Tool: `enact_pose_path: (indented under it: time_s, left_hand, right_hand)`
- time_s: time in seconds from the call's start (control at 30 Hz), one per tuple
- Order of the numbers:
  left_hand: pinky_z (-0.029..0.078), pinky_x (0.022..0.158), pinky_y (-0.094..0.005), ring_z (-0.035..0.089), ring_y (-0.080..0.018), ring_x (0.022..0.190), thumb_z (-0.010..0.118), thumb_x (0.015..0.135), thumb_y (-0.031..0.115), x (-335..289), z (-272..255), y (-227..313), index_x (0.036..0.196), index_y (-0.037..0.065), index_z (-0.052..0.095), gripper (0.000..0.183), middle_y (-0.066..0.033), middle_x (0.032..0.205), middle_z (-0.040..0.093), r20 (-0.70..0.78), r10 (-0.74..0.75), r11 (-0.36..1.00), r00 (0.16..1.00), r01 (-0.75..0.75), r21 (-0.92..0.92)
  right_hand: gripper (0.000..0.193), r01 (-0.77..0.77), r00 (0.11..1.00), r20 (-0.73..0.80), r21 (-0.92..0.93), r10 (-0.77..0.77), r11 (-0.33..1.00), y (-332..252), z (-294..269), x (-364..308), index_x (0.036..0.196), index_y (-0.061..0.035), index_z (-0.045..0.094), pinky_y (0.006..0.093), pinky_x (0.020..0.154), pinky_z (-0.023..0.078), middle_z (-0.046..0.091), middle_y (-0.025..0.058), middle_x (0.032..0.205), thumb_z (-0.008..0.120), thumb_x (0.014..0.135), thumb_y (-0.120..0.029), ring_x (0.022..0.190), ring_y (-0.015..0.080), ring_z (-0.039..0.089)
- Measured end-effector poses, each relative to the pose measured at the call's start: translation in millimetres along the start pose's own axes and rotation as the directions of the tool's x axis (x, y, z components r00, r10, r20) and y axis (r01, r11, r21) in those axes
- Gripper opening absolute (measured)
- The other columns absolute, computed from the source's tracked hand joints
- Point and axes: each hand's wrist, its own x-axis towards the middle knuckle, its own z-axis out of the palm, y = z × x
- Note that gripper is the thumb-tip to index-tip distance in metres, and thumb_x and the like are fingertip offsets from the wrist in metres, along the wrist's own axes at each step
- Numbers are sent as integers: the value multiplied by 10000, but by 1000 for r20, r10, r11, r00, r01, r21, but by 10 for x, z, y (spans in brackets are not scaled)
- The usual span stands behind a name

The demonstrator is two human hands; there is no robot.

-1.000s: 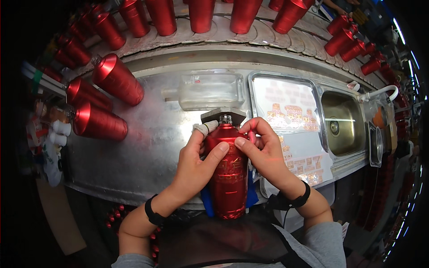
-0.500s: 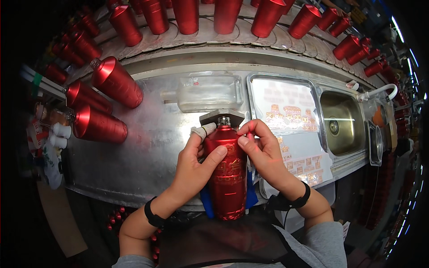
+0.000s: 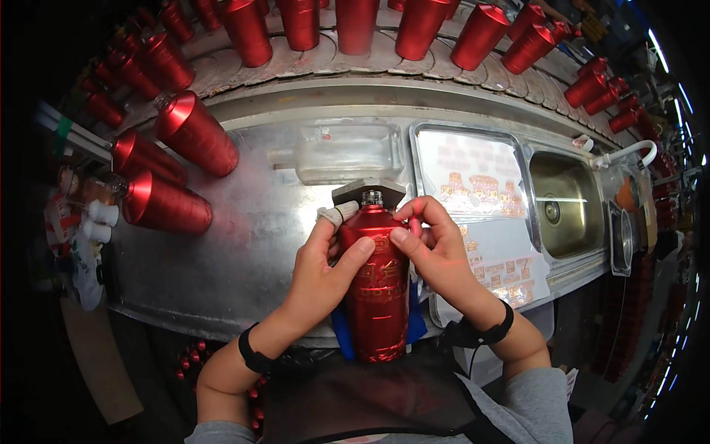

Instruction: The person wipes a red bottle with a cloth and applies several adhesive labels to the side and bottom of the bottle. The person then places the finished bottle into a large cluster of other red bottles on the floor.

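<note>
A glossy red bottle (image 3: 379,303) with gold markings and a bare clear threaded neck lies before me, neck pointing away. My left hand (image 3: 319,259) closes round its left side, thumb laid on the front; a whitish cover wraps the index finger. At the right shoulder of the bottle my right hand (image 3: 436,244) has its thumb and curled index finger against the red surface. Something pink shows by its fingers, too small to make out. The bottle's neck end rests at a grey angled support (image 3: 351,194), and blue cloth (image 3: 416,324) shows beneath its lower part.
Sheets with gold stickers (image 3: 473,177) lie in a metal tray (image 3: 526,185) to the right, beside a sink (image 3: 573,240). A clear glass bottle (image 3: 347,155) lies beyond the support. More red bottles (image 3: 196,133) lie at the left; others stand on a conveyor (image 3: 362,65) behind.
The bottles on the conveyor have shifted to the right along its curve. My hands and the bottle between them have barely moved; the thumbs stay on its upper front.
</note>
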Motion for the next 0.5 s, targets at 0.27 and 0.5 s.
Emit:
enact_pose_path:
  time_s: [0.27, 0.5]
  left_hand:
    - [439, 1032, -343, 539, -217, 1222, 651, 940, 160, -134, -1, 0, 1451, -27, 303, 646, -174, 1352, 507, 5, -4, 1000, 1000, 4, -14]
    - [459, 993, -325, 563, -190, 1165, 636, 950, 162, -124, 53, 6, 1431, -19, 333, 597, -164, 1294, 552, -11, -17, 1000, 1000, 17, 17]
  right_hand:
    - [399, -33, 999, -11, 66, 33, 997, 4, 23, -159, 1191, -63, 498, 143, 589, 399, 442, -37, 875, 727, 869, -121, 655, -21, 457]
    - [426, -4, 1000, -29, 44, 5, 999, 13, 75, -175, 1194, -60, 478, 154, 593, 410, 426, -38, 854, 735, 856, -106, 701, -2, 470]
